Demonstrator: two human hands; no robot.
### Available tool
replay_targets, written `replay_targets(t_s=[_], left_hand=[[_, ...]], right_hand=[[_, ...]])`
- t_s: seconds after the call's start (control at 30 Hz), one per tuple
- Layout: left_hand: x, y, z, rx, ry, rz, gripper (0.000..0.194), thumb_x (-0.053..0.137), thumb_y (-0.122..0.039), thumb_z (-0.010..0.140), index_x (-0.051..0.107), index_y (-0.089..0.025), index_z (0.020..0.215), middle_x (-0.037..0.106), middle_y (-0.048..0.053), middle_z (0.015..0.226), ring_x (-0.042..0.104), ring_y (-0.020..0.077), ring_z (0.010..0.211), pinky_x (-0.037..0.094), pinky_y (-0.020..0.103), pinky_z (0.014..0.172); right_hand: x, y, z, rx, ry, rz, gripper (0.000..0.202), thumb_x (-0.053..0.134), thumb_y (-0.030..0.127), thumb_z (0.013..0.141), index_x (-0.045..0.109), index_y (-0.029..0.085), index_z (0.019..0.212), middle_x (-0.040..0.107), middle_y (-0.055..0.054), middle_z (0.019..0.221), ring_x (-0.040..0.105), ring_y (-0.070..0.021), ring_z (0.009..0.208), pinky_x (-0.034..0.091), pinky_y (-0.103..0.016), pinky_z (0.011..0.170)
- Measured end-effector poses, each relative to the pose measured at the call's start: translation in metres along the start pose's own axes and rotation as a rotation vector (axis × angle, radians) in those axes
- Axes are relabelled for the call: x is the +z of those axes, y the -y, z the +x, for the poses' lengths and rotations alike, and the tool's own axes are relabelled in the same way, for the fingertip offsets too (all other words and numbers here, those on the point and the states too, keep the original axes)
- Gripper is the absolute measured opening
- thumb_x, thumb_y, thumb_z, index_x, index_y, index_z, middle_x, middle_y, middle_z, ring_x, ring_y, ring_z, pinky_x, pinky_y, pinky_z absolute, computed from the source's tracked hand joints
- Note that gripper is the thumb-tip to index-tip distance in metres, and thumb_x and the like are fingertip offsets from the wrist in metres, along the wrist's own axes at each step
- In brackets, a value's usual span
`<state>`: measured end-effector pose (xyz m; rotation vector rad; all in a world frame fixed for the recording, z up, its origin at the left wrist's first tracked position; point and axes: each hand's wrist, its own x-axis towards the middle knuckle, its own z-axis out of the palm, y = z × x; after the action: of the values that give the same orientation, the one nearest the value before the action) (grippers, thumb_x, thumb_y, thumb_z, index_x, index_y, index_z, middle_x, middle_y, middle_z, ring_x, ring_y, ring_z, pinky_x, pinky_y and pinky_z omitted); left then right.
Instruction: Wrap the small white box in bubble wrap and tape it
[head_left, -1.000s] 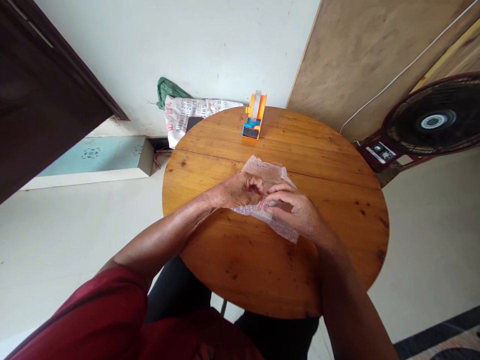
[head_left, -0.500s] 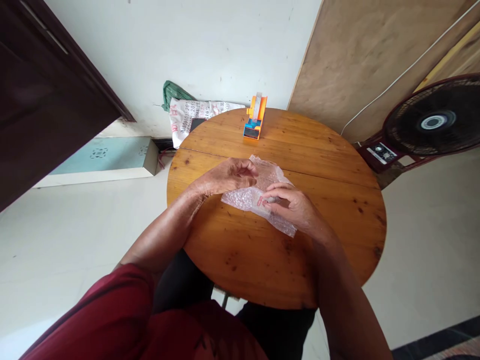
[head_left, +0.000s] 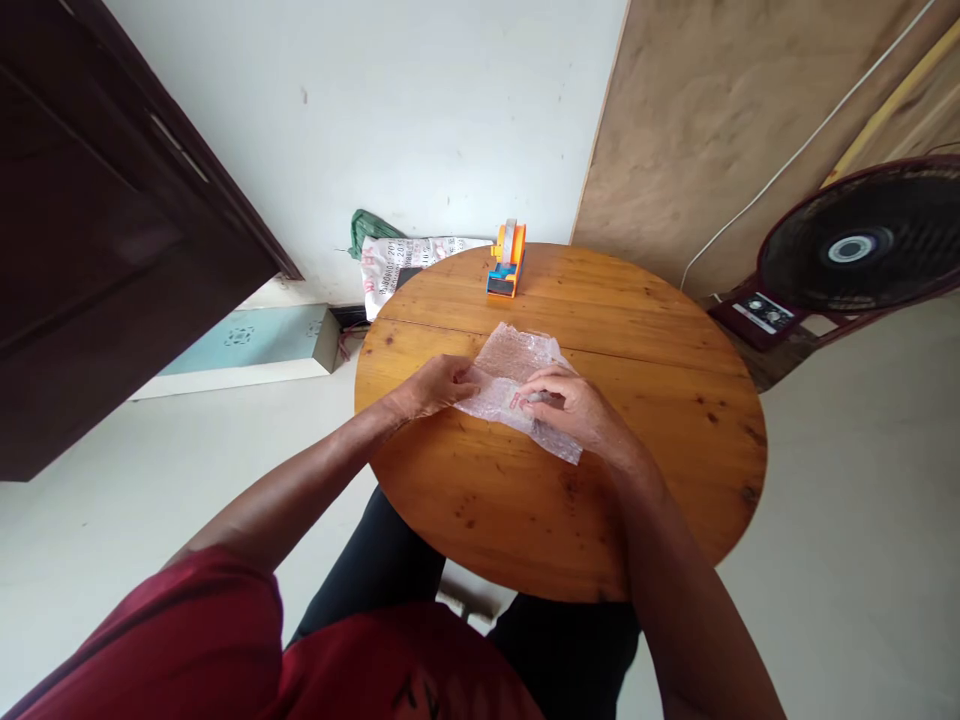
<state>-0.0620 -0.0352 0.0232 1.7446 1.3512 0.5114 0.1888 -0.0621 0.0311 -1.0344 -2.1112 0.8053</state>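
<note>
Left hand [head_left: 436,386] pinches the bubble wrap [head_left: 504,378] at left; right hand [head_left: 576,404] curls around a small item [head_left: 543,398] atop it. Whether its fingers clamp, I cannot tell.

Table [head_left: 495,520]: glossy wood, knotty. On it: crinkled, shiny plastic bubble wrap [head_left: 517,352]. At its far edge: smooth plastic tape dispenser [head_left: 508,268].

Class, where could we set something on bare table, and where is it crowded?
The table is bare between the bubble wrap and right rim, and between wrap and near rim. The wrap is crowded by the left hand and right hand.
</note>
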Motion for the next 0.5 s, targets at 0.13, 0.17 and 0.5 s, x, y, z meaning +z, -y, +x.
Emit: replay_targets(t_s=[0.13,0.17,0.5], left_hand=[[0.002,-0.003,0.002,0.010,-0.032,0.172,0.014,0.058,-0.026,0.070,0.049,-0.017,0.064,0.043,-0.005,0.061,0.038,0.0087,0.057,0.028,0.023,0.054],[0.001,-0.004,0.001,0.014,-0.056,0.226,0.016,0.060,-0.028,0.071,0.050,-0.017,0.065,0.045,-0.005,0.062,0.039,0.0091,0.058,0.029,0.023,0.054],[-0.008,-0.018,-0.009,-0.272,0.028,0.183,0.073,0.076,-0.052,0.072,0.050,-0.015,0.129,0.064,0.001,0.077,0.063,0.0166,0.062,0.045,0.025,0.056]], right_hand=[[0.000,0.003,-0.001,0.019,0.005,-0.017,0.017,0.064,0.016,0.081,0.077,0.023,0.090,0.071,-0.005,0.099,0.065,-0.0217,0.098,0.048,-0.037,0.093],[0.000,0.003,-0.001,0.021,0.005,-0.023,0.018,0.064,0.016,0.081,0.077,0.023,0.090,0.071,-0.005,0.099,0.065,-0.0216,0.098,0.048,-0.036,0.093],[0.001,0.000,-0.001,0.016,0.010,-0.067,0.016,0.064,0.017,0.082,0.076,0.023,0.091,0.071,-0.005,0.101,0.065,-0.0215,0.097,0.048,-0.037,0.093]])
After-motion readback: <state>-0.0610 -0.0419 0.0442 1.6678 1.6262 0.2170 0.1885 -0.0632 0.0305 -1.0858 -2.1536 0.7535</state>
